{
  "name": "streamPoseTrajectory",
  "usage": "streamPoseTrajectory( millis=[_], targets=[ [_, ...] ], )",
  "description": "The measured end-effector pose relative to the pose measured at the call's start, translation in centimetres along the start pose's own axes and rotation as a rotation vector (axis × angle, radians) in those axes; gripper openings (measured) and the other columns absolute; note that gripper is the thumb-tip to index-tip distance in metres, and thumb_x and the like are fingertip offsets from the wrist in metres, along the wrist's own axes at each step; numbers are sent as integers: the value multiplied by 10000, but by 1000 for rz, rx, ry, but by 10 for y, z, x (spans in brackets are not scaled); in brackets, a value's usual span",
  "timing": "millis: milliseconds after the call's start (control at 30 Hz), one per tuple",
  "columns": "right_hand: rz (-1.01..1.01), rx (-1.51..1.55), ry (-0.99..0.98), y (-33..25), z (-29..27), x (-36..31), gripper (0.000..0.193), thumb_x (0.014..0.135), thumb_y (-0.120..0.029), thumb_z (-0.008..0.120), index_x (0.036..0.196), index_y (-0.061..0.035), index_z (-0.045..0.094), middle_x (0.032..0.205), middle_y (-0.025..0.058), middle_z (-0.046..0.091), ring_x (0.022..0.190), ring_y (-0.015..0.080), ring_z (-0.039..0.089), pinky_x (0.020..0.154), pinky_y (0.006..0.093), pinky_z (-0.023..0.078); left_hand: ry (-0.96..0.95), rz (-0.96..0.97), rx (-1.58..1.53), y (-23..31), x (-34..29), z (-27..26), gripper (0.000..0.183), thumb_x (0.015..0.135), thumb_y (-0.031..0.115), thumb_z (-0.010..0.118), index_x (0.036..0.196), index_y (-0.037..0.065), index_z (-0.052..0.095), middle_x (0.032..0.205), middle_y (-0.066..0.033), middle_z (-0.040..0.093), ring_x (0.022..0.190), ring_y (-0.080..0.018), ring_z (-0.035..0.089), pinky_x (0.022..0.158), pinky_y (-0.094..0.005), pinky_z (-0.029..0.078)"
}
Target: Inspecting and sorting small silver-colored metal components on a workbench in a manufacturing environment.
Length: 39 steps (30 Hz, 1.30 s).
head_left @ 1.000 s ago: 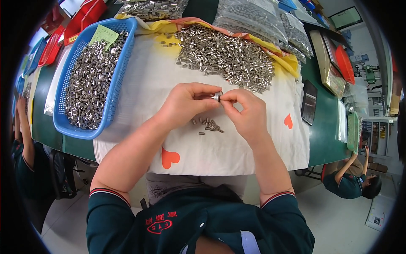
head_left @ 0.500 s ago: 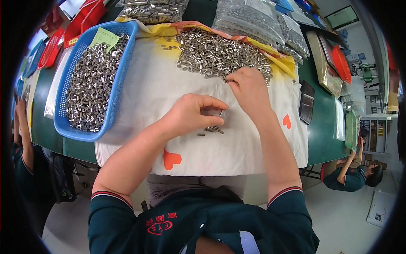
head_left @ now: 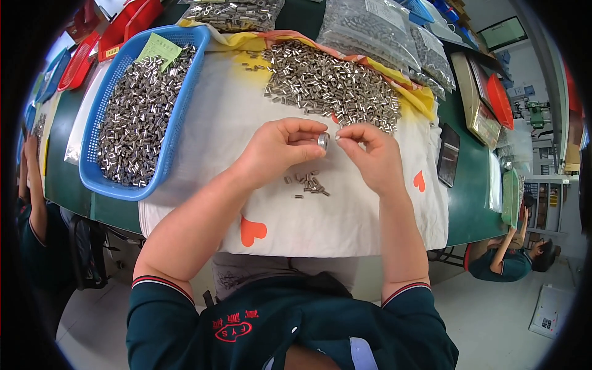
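My left hand (head_left: 277,151) pinches a round, ring-like metal piece (head_left: 324,140) between thumb and fingers, above the white cloth (head_left: 351,222). Facing it from the right, my right hand (head_left: 373,154) has its thumb and forefinger closed on a small metal piece (head_left: 337,137), mostly hidden by the fingertips. The two hands are close together, a narrow gap between their fingertips. Below them several short metal cylinders (head_left: 313,183) lie loose on the cloth. Beyond my hands spreads a large heap of similar metal cylinders (head_left: 333,83).
At the left stands a blue basket (head_left: 145,194) full of metal cylinders with a green slip (head_left: 159,49). Plastic bags of metal parts (head_left: 370,31) lie at the back. A dark flat device (head_left: 448,154) rests right on the green table (head_left: 475,209). Other people work on both sides.
My right hand has come back from the heap toward my left hand. My left hand has risen slightly, its round metal piece now facing the right fingertips. More loose cylinders show below.
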State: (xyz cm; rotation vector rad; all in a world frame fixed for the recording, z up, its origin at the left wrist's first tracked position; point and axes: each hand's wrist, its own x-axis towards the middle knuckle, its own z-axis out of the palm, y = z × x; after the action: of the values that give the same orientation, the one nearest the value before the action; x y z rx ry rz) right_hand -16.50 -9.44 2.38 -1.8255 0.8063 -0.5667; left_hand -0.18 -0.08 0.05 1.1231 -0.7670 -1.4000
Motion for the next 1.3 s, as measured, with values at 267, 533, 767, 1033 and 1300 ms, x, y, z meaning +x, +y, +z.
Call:
streamPoseTrajectory(
  millis=[267,533,767,1033,1300],
  targets=[
    [-113,-152,2,-11,8,-10,74,715,16,611,785,-6,602,742,27,596,713,109,556,643,233,438,-15,-16,122,-5,2,-3,328,760,36,639,1081,4,580,853,-20,615,762,-53,553,686,-193,469],
    [-331,-413,96,-11,12,-13,90,690,1,632,772,-10,596,733,30,604,693,128,565,629,248,440,6,-14,173,-1,-1,0,306,754,38,648,1053,6,598,843,-15,617,755,-50,554,684,-194,472],
    [78,-97,-32,-2,-7,-6,110,703,-41,642,807,-27,609,726,22,599,657,116,537,641,241,427,-53,-61,153,0,-4,5,289,744,55,664,1023,2,607,864,-25,616,787,-56,560,696,-200,476],
    [-149,-799,158,12,3,26,89,711,-111,618,743,-28,608,699,105,583,688,249,551,650,353,439,-127,-65,263,2,-3,3,300,738,54,668,1025,2,599,847,-26,609,783,-64,561,710,-207,475],
    [-274,-826,130,21,3,20,50,730,-77,582,742,-30,594,712,96,584,694,244,555,665,343,446,-121,-29,95,-4,1,-2,310,751,35,647,1048,-17,576,851,-23,605,776,-62,558,702,-206,470]
  ],
)
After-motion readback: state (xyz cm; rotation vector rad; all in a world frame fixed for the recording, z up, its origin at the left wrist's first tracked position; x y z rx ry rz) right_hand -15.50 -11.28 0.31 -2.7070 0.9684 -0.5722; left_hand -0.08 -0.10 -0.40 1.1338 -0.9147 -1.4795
